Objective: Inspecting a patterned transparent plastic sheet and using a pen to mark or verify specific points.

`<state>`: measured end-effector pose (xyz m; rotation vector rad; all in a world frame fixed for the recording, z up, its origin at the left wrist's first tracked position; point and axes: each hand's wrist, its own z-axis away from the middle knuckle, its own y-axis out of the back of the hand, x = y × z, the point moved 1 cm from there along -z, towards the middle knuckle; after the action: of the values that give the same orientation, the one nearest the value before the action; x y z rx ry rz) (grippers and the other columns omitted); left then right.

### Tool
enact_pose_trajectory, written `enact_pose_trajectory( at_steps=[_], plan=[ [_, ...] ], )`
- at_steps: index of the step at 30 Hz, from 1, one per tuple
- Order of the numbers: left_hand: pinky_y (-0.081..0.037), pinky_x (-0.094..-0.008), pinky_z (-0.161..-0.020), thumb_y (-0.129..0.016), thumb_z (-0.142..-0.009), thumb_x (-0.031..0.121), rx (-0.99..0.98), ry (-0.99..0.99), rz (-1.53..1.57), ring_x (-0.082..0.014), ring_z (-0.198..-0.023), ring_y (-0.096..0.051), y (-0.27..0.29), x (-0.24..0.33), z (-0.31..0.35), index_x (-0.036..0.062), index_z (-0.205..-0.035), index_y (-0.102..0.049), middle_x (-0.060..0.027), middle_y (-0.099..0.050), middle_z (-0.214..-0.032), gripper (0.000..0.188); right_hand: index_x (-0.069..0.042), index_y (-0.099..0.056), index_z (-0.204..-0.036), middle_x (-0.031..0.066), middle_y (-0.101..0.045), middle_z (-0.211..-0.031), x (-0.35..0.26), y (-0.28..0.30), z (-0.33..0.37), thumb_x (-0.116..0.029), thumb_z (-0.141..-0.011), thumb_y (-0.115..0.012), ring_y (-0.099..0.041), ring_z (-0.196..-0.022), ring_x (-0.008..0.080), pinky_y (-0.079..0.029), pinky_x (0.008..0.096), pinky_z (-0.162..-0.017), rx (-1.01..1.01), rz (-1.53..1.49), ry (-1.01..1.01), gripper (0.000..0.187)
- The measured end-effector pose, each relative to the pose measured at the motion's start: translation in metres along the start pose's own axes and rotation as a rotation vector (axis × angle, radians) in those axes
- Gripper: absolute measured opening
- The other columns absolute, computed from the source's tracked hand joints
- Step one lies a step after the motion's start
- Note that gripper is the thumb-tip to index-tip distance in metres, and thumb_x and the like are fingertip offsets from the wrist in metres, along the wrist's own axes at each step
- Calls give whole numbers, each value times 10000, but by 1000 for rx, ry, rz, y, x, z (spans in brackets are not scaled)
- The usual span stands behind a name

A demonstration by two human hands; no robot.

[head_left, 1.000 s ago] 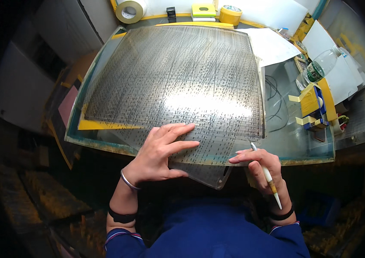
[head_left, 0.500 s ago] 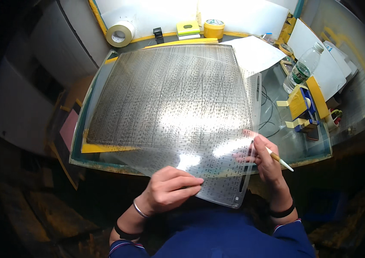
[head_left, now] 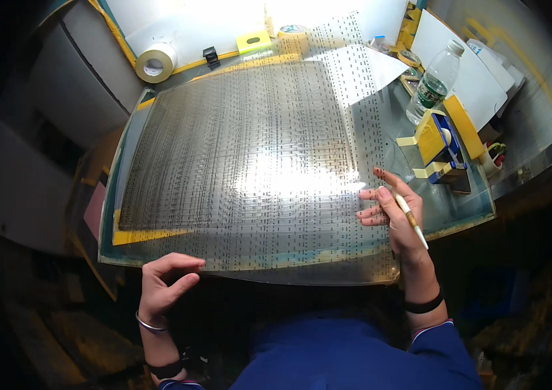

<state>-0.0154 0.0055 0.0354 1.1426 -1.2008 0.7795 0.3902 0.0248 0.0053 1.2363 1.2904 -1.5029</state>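
A large clear sheet with rows of small black marks spreads over the stack of similar marked sheets on the glass-topped table. Its front edge overhangs the table toward me. At the sheet's front left is my left hand, fingers bent and thumb apart, with nothing visible between them; fingertips are close to the edge. By the right edge, my right hand keeps a slim white-and-tan pen-like tool against the palm. Some of its fingers reach beneath the sheet and show through.
Along the back stand a tape roll, a black clip-like item and a yellow-green box. On the right are a plastic bottle, a blue-and-yellow tape dispenser and a white paper. Yellow tape edges the table.
The clear sheet has swung from a slant to lie squarer over the stack, reaching farther back. My left hand has moved left and loosened from the sheet's edge. The whole view has shifted slightly.
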Motion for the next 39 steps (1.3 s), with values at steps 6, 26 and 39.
enact_pose_trajectory(
  at_steps=[6,26,39],
  plan=[
    [-539,-284,-845,-649,-921,57,-330,470,105,-162,-920,-675,5,-20,16,-66,-1104,-673,-137,-709,-1036,221,18,-460,-1369,193,-692,-996,2,6,-2,-178,-992,-539,-709,-682,198,-605,275,-580,23,-104,-3,432],
    [-589,-243,-584,-533,-1003,220,553,-22,430,-177,-721,-707,12,-12,-3,-8,-1389,-424,-194,-690,-997,461,-4,-444,-1380,211,-677,-1035,4,17,1,-176,-1001,-534,-712,-707,199,-610,278,-583,62,-201,-2,425],
    [-519,-211,-476,-505,-979,128,716,-190,195,-144,-550,-654,15,13,5,-19,-1353,-484,-174,-713,-891,403,-15,-451,-1373,190,-684,-1002,8,22,1,-202,-997,-548,-698,-656,160,-594,246,-543,77,-201,34,431]
  ],
)
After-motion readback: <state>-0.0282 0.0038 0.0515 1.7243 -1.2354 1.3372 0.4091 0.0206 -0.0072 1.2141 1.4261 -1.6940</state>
